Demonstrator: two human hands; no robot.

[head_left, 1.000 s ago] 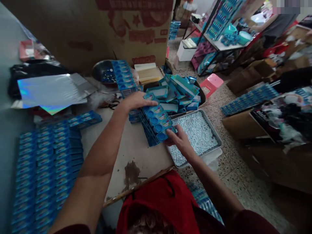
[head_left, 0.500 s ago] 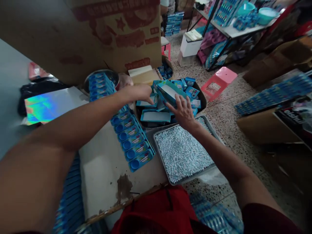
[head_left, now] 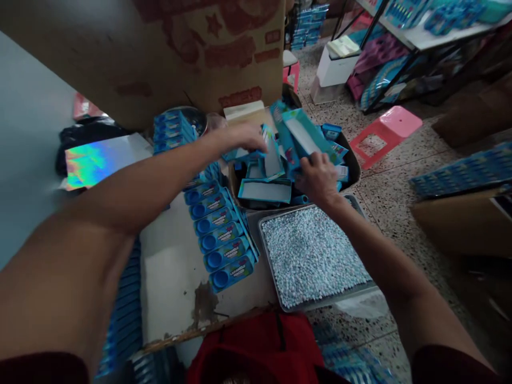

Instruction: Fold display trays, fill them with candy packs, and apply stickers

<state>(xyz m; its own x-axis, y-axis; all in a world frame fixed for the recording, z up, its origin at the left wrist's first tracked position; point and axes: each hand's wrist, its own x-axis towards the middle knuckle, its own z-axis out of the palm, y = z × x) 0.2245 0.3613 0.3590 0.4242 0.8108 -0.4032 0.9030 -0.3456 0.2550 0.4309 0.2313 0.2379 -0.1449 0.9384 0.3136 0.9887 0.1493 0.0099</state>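
My right hand [head_left: 319, 176] is closed on the near end of a blue open box [head_left: 306, 136] with a pale inside, which is lifted at a tilt. Another blue box [head_left: 283, 130] leans against its left side; its contact with my fingers is hidden. My left hand [head_left: 253, 137], somewhat blurred, has its fingers closed at the edge of a smaller tilted blue box [head_left: 272, 159]. Below both hands, a bin [head_left: 355, 173] holds several blue boxes, among them an open one [head_left: 266, 191] lying flat with its pale inside showing.
A metal tray [head_left: 280, 301] of small pale-blue beads stands by my right forearm. Rows of blue printed packs with round cups [head_left: 228, 272] line the worktable [head_left: 172, 288]. A large carton [head_left: 208, 64] rises behind. A pink stool [head_left: 400, 122] stands on the speckled floor.
My right hand has closed from spread fingers and raised the blue box from the pile. My left hand has moved onto the smaller box, which is now tilted up. The view has shifted.
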